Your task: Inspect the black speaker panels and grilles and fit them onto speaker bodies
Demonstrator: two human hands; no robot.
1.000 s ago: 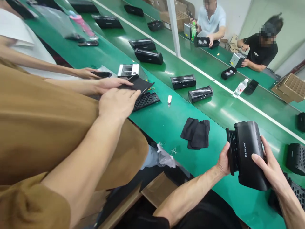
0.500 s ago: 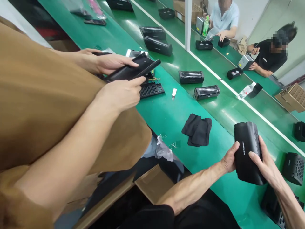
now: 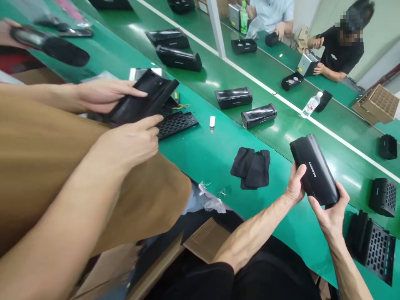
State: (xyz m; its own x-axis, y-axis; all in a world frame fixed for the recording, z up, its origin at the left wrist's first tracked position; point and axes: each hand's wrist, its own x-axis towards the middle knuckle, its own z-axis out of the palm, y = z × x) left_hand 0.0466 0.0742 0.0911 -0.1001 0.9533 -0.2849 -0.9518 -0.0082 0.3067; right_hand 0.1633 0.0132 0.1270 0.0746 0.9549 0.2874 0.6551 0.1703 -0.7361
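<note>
The left hand and right hand were partly closed, gripping opposite sides of a black casing printed "MERKURY", held over the green workbench, right of some black cloth pieces.

Near bench: black speakers, four; cloths, three. Far bench: bottles, two. Held: speaker, one, between left hand and right hand.

A short black fabric sleeve covers the left upper arm, with loose black trousers below. The left hand and right hand are bare.
</note>
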